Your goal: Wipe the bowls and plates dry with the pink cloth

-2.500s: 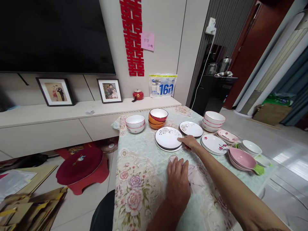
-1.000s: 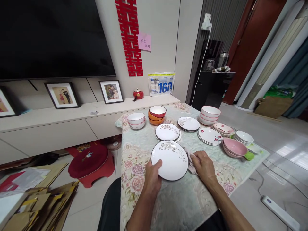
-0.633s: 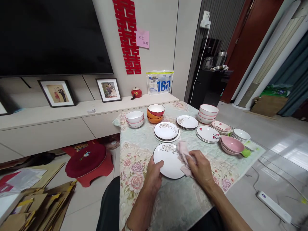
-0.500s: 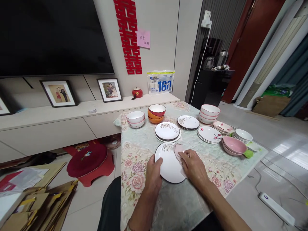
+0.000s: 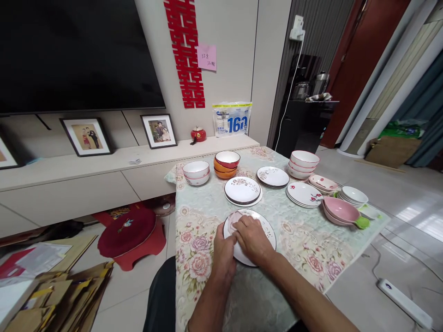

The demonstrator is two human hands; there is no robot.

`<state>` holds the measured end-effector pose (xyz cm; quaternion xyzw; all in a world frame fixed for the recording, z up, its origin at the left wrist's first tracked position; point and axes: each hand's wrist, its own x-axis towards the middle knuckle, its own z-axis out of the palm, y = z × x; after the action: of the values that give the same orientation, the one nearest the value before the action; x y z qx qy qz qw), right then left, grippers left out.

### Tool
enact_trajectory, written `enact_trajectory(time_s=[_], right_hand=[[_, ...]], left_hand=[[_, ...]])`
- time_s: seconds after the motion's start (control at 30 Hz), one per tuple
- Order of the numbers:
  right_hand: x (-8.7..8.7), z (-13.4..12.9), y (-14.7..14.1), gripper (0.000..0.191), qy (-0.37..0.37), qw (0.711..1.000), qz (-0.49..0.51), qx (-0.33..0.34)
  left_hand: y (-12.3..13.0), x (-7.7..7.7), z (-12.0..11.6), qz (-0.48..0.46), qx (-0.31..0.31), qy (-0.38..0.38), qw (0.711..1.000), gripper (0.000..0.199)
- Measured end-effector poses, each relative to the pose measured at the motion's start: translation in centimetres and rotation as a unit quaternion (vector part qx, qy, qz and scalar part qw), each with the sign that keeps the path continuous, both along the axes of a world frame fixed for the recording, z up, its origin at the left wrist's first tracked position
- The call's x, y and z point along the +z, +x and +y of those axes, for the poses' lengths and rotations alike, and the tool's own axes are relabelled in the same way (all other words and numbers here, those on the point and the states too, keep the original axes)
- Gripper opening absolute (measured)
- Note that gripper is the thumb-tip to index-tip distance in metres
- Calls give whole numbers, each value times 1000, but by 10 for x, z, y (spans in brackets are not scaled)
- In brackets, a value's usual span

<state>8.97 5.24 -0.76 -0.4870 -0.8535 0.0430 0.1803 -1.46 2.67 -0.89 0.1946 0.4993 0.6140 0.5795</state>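
Note:
A white plate (image 5: 266, 230) with a dark rim and a floral print is held low over the near part of the table. My left hand (image 5: 224, 249) grips its left edge, thumb on top. Pressed on the plate's upper left is a pale pink cloth (image 5: 234, 219), under the fingers of my right hand (image 5: 252, 237). Just beyond stands a stack of similar floral plates (image 5: 242, 190). Farther right sits another dark-rimmed stack (image 5: 272, 176), beside white plates with red flowers (image 5: 303, 193).
White bowls (image 5: 196, 172), orange and red bowls (image 5: 226, 165) and more white bowls (image 5: 303, 163) line the table's back. Pink dishes (image 5: 341, 211) and small white bowls (image 5: 353, 195) stand at the right. A red stool (image 5: 129, 233) is left of the flowered tablecloth (image 5: 199, 258).
My right hand has slid the cloth from the plate's right side to its upper left. The plate has turned, its print now showing at the right.

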Motion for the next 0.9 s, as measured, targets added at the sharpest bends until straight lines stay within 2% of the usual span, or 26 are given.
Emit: enact_trajectory(time_s=[0.1,0.23,0.37,0.47,0.53,0.63,0.7,0.77,0.9], right_hand=[[-1,-7,20,15,23,1000,-7,-8],[-4,6,43,16,53,994,-14,-98],[-9,27,32,23,30,992,41,-116],[-9,29,9,25,14,992,86,-87],[-7,24,0,23,4,993,112,-36],[-7,10,3,21,-3,990,122,66],[-8,5,14,21,-2,989,108,100],[-10,6,27,22,7,994,83,68],[-11,21,28,26,28,994,55,-89]], left_hand=[[0,2,-1,1,-8,-2,1000,78],[0,3,-1,-11,-12,0,1000,86],[-2,3,0,-39,-10,-1,999,82],[-3,3,0,-52,-6,-13,999,83],[-4,3,1,-62,-3,-13,998,82],[-4,3,2,-79,-4,-5,997,83],[-4,3,2,-88,-9,-2,996,84],[-4,4,1,-92,-11,-7,996,85],[-4,6,1,-93,-12,-12,995,82]])
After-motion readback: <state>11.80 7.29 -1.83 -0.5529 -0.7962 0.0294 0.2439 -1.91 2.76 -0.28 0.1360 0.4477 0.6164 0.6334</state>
